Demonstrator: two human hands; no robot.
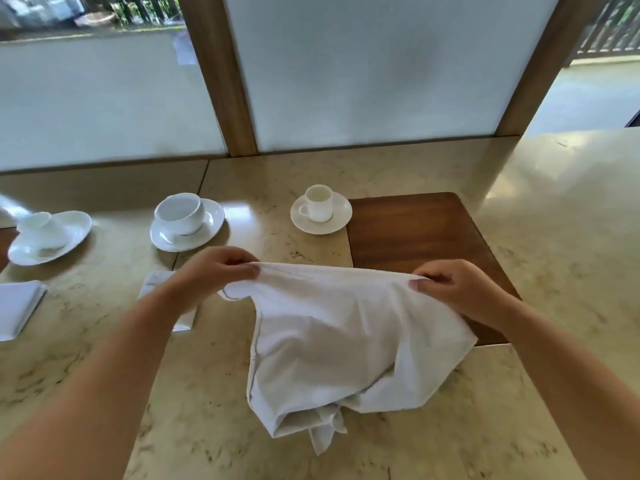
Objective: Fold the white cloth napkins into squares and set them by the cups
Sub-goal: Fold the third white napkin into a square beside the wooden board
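A crumpled white cloth napkin [346, 341] hangs over the marble table [554, 237], its lower end bunched on the surface. My left hand [214, 271] pinches its upper left corner and my right hand [460, 292] pinches its upper right corner, stretching the top edge between them. Behind it stand three white cups on saucers: a small cup [319, 202] at the middle, a wide cup [180, 213] to its left, and a tipped cup [41, 225] at the far left. A folded napkin [156, 285] lies partly under my left forearm. Another folded napkin [17, 306] lies at the left edge.
A dark wooden placemat [415, 233] lies right of the small cup, partly under the napkin. Frosted window panels with wooden posts [221, 81] rise behind the table. A seam in the tabletop runs near the wide cup's saucer [214, 216].
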